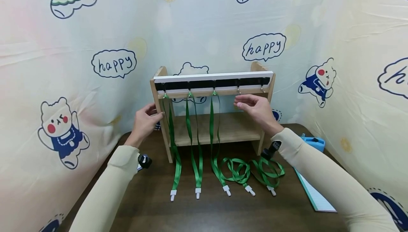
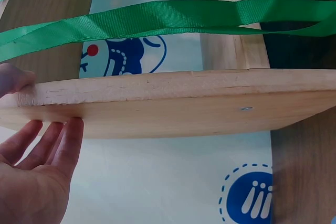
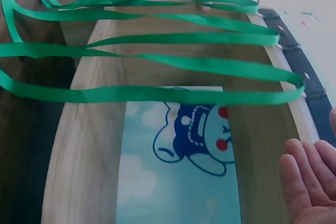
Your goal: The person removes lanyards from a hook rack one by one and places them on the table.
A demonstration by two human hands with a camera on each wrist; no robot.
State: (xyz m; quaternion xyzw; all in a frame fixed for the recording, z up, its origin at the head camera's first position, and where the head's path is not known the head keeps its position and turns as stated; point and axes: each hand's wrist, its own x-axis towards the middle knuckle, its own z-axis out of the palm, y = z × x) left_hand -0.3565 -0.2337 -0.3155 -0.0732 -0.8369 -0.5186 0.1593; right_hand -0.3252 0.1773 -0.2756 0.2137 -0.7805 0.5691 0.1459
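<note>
A wooden rack (image 1: 220,139) stands on the table, with a white and black strip (image 1: 204,84) of hooks along its top front. Three green lanyards hang from the hooks: a left lanyard (image 1: 172,133), a second lanyard (image 1: 188,127) and a middle lanyard (image 1: 211,118). My left hand (image 1: 145,123) holds the rack's left side panel (image 2: 157,116), thumb at the front edge and fingertips against the outer face. Just below the bare fourth hook (image 1: 238,90), my right hand (image 1: 256,111) is raised with extended fingers (image 3: 296,182) and nothing in it.
Two coiled lanyards, one coil (image 1: 237,171) and another coil (image 1: 267,171), lie on the dark table (image 1: 153,203) at the rack's right front. Farther right are a blue object (image 1: 315,142) and a notepad (image 1: 317,198). A printed curtain (image 1: 191,23) surrounds the table.
</note>
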